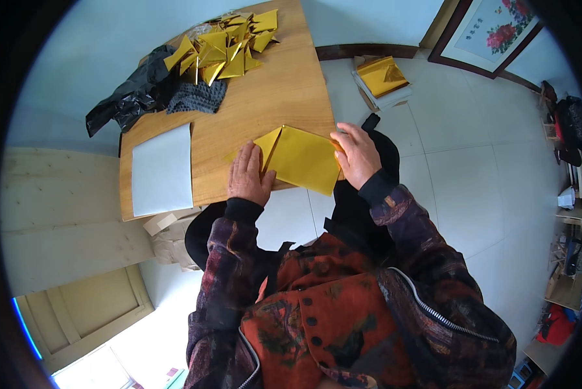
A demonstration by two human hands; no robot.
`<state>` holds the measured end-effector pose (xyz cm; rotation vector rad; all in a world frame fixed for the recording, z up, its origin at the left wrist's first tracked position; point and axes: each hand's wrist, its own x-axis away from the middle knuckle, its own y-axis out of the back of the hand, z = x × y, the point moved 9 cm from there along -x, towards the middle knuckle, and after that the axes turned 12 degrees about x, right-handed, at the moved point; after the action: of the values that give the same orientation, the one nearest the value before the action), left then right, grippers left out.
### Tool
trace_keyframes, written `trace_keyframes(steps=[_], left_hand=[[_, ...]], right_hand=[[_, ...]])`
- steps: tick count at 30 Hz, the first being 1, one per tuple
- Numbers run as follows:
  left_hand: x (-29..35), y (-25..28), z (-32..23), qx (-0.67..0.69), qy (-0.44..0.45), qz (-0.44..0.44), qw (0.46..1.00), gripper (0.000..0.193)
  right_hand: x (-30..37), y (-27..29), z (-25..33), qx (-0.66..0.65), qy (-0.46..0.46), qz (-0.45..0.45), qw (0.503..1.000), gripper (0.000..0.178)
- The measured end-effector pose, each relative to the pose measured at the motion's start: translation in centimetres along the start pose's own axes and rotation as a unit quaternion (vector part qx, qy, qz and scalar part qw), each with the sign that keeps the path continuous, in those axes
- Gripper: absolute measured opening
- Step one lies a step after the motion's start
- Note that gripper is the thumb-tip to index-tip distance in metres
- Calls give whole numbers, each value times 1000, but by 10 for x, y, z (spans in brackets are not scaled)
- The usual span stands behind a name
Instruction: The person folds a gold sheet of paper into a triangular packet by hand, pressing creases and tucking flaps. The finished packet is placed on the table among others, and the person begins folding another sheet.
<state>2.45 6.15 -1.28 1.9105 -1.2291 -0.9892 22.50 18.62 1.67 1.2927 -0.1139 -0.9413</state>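
A sheet of gold foil paper (307,159) lies at the front edge of the wooden table, its near right corner jutting past the edge. Its left part is folded over into a slanted flap (269,145) with a peak at the top. Flat on that left part rests my left hand (251,175), fingers stretched out and pressing down. My right hand (358,155) has its fingers curled at the sheet's right edge, gripping it; the fingertips are partly hidden.
Folded gold paper shapes (221,48) are heaped at the table's far end, beside a black plastic bag (142,87) and dark knitted cloth (197,97). A pale sheet (162,170) lies at left on the table (271,91). More gold paper (383,76) sits stacked on the floor.
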Motion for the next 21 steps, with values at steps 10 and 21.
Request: trace_keyframes(steps=[10,21], left_hand=[[1,-22,-3,-7,1,73,997,70],[-1,-27,-11,-55,14,84,995,88]], right_hand=[[-5,-7,65,-50,144,68,986,45],[-37,-80,78,35,189,202,960,52]])
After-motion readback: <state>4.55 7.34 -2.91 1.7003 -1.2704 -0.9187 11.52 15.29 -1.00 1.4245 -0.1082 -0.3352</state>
